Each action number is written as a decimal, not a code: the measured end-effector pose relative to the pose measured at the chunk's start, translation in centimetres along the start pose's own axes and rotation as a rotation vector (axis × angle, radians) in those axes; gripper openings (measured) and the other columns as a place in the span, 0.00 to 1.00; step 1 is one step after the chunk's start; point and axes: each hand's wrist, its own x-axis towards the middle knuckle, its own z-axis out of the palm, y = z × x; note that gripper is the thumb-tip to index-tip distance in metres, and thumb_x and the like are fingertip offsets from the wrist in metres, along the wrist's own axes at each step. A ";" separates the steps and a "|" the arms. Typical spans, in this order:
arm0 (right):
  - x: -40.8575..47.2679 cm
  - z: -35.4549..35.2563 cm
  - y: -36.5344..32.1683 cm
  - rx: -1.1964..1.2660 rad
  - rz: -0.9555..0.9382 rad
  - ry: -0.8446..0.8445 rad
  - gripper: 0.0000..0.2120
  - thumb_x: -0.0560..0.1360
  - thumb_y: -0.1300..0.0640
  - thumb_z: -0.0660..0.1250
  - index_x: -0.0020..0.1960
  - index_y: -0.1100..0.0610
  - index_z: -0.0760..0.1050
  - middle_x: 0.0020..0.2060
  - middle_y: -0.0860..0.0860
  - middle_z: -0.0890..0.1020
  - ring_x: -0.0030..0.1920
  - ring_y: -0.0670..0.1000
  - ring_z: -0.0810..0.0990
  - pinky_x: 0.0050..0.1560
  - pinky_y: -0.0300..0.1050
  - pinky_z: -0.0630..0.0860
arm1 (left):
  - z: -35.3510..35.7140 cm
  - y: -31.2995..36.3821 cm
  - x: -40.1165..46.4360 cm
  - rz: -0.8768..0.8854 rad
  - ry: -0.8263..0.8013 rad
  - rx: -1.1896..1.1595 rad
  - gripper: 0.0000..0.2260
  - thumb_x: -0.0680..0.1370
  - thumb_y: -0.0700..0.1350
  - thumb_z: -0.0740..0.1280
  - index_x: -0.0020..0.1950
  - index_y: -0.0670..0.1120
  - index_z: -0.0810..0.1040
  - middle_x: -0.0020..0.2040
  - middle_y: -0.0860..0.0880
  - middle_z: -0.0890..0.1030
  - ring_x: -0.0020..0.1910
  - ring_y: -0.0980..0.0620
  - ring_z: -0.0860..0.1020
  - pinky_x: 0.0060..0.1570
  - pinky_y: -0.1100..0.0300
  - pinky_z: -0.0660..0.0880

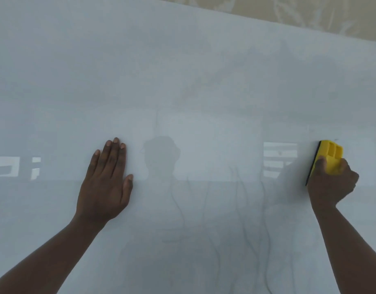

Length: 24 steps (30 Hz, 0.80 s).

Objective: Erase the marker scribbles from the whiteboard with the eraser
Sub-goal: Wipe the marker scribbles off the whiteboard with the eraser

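A large glossy whiteboard point(183, 71) fills nearly the whole view. My right hand point(333, 183) grips a yellow eraser point(331, 155) with a black felt edge, pressed against the board at the right. My left hand point(106, 183) lies flat on the board left of centre, fingers spread and holding nothing. Faint grey marker lines point(246, 225) run in thin wavy strokes across the lower middle of the board, between my two arms. A pale smudge point(204, 88) shows higher up near the middle.
The board's top edge point(267, 20) slants down to the right, with a beige patterned wall point(310, 11) behind it. Bright window reflections point(280, 158) and a dim reflected figure point(161, 158) show on the glossy surface.
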 end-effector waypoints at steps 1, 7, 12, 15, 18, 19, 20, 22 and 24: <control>-0.6 0.5 -0.9 0.009 0.009 0.016 0.27 0.75 0.42 0.60 0.64 0.61 0.71 0.59 0.66 0.73 0.60 0.67 0.72 0.60 0.58 0.68 | 0.0 -0.3 0.1 0.002 0.014 0.001 0.30 0.82 0.50 0.52 0.81 0.36 0.55 0.82 0.39 0.57 0.82 0.42 0.55 0.80 0.43 0.54; -5.0 2.9 -6.6 0.042 -0.158 -0.002 0.26 0.77 0.44 0.64 0.69 0.59 0.70 0.60 0.65 0.73 0.62 0.66 0.71 0.60 0.57 0.66 | 0.3 -0.1 -0.1 0.012 0.023 0.003 0.30 0.82 0.51 0.52 0.81 0.36 0.56 0.82 0.39 0.57 0.82 0.42 0.55 0.80 0.44 0.55; -12.5 5.6 -14.2 0.066 -0.436 -0.058 0.26 0.77 0.47 0.67 0.71 0.60 0.70 0.59 0.63 0.75 0.59 0.65 0.73 0.56 0.56 0.66 | 0.3 -0.2 -0.2 0.015 0.022 -0.011 0.30 0.82 0.50 0.52 0.81 0.37 0.56 0.82 0.39 0.57 0.82 0.43 0.55 0.81 0.44 0.55; -17.8 6.2 -17.2 0.158 -0.591 -0.114 0.25 0.75 0.51 0.70 0.69 0.61 0.72 0.57 0.62 0.77 0.55 0.65 0.74 0.53 0.55 0.69 | 0.1 -0.3 -0.2 0.020 0.008 -0.024 0.30 0.82 0.50 0.52 0.81 0.37 0.55 0.82 0.39 0.57 0.82 0.43 0.54 0.80 0.43 0.56; -23.0 6.2 -17.2 0.207 -0.693 -0.193 0.26 0.75 0.51 0.70 0.69 0.60 0.72 0.56 0.58 0.76 0.53 0.61 0.74 0.52 0.51 0.67 | -0.1 -0.3 -0.2 0.030 0.005 -0.042 0.30 0.82 0.50 0.52 0.81 0.37 0.56 0.82 0.39 0.58 0.82 0.42 0.55 0.80 0.43 0.56; -24.5 6.0 -16.4 0.210 -0.713 -0.222 0.26 0.75 0.50 0.69 0.70 0.60 0.71 0.57 0.57 0.76 0.53 0.59 0.73 0.52 0.50 0.67 | -0.1 -0.3 -0.2 0.033 0.006 -0.049 0.29 0.82 0.50 0.52 0.81 0.37 0.56 0.82 0.39 0.58 0.82 0.42 0.56 0.80 0.43 0.56; -25.7 5.8 -15.5 0.214 -0.731 -0.246 0.26 0.75 0.50 0.68 0.70 0.59 0.71 0.57 0.56 0.76 0.54 0.58 0.73 0.53 0.50 0.67 | -0.1 -0.3 -0.1 0.034 0.011 -0.054 0.29 0.82 0.49 0.52 0.81 0.37 0.56 0.82 0.39 0.58 0.82 0.41 0.56 0.80 0.43 0.56; -28.1 5.2 -13.2 0.210 -0.775 -0.292 0.26 0.76 0.49 0.67 0.71 0.58 0.71 0.59 0.54 0.76 0.55 0.56 0.72 0.54 0.48 0.66 | -0.1 -0.5 -0.5 0.039 -0.006 -0.058 0.29 0.82 0.49 0.53 0.81 0.37 0.56 0.82 0.39 0.57 0.82 0.41 0.55 0.80 0.43 0.56; -29.8 4.1 -10.6 0.214 -0.834 -0.354 0.25 0.76 0.51 0.67 0.70 0.58 0.71 0.61 0.52 0.76 0.57 0.54 0.72 0.56 0.46 0.66 | -0.1 -0.6 -1.3 0.055 -0.020 -0.057 0.29 0.82 0.48 0.53 0.81 0.37 0.56 0.82 0.39 0.57 0.82 0.41 0.55 0.80 0.42 0.55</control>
